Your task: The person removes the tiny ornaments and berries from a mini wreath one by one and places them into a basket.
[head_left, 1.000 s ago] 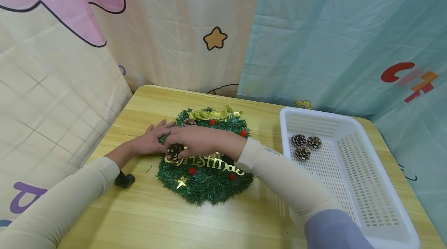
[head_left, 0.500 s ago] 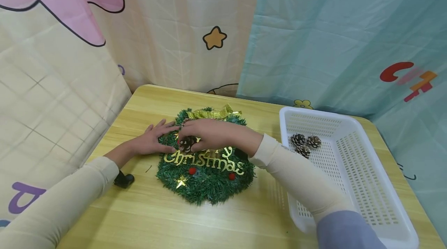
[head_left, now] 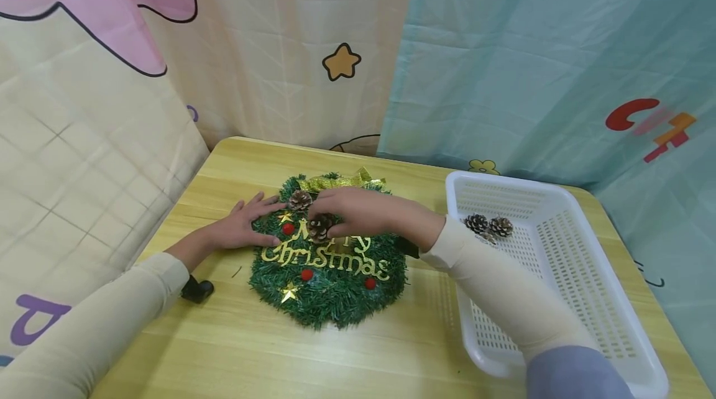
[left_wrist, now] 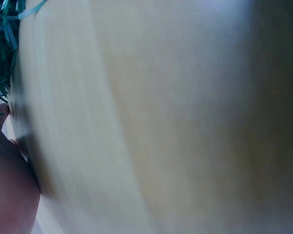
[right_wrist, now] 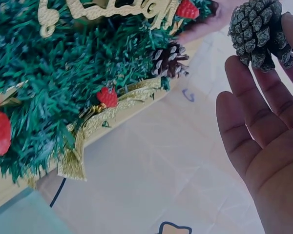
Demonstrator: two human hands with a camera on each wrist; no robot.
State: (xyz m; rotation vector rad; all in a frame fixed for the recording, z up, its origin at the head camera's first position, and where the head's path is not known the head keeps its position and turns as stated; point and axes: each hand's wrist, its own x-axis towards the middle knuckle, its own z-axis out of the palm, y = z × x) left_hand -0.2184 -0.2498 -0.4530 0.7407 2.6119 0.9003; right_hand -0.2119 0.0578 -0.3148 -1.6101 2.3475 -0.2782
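Note:
A green Christmas wreath (head_left: 335,299) with gold "Merry Christmas" lettering, gold stars and red balls lies on the table. My right hand (head_left: 363,209) is over its upper middle and pinches a pine cone (right_wrist: 256,34) between thumb and fingertips. In the head view that cone covers part of the word "Merry". Another pine cone (head_left: 300,200) sits on the wreath's upper left, near a gold ribbon (head_left: 335,183). My left hand (head_left: 243,225) rests flat with spread fingers at the wreath's left edge, its fingertips and thumb on the greenery; the left wrist view catches only part of it.
A white plastic basket (head_left: 649,349) stands at the right, partly behind my right forearm. Several pine cones (head_left: 500,227) lie in its far left corner. A small black object (head_left: 197,290) is beside my left forearm. Printed curtains (head_left: 492,63) hang behind the wooden table (head_left: 335,362).
My right hand has moved right across the wreath with the pine cone, from the left edge toward the middle. The cone at the upper left is now uncovered. My left hand has stayed put.

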